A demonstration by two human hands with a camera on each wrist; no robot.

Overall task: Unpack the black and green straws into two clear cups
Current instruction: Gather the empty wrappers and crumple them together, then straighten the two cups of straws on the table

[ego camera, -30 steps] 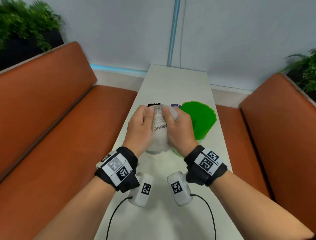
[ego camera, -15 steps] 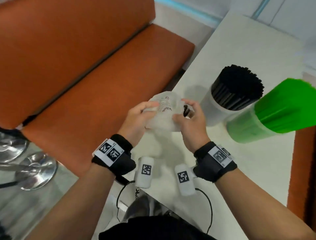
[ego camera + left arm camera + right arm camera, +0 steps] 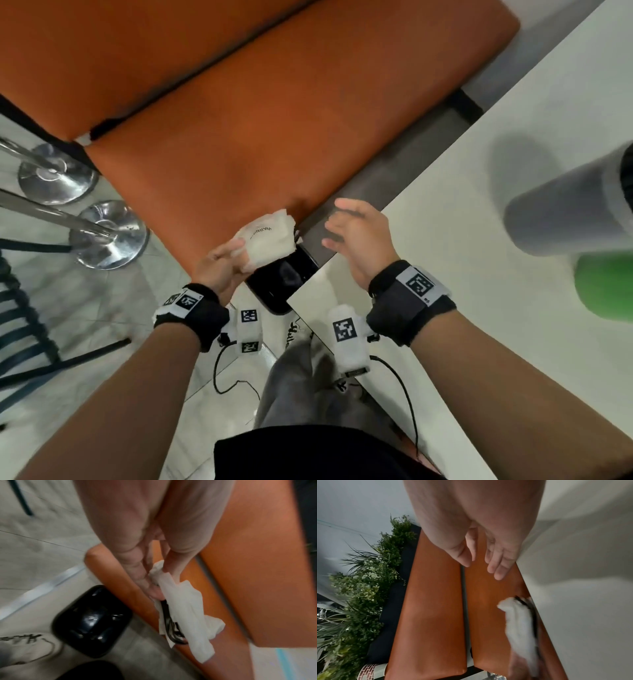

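Disposal step: left hand (image 3: pixel 219 263) pinches crumpled wrapper (image 3: pixel 269 241) beyond the table's (image 3: pixel 479 274) edge, over black bin (image 3: pixel 282 279); right hand (image 3: pixel 359 236) slack, holding nothing. Next, likely release.

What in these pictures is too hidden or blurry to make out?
- Black straws' cup: head view, motion-blurred, cut by right edge.
- Green straws' cup: head view, blurred, cut off.
- Print on crumpled wrapper in left hand: folded, partly readable.
- Black bin: contents unseen.

black wristbands (image 3: pixel 409 305) with square-code tags, white cabled camera pods (image 3: pixel 347 337).
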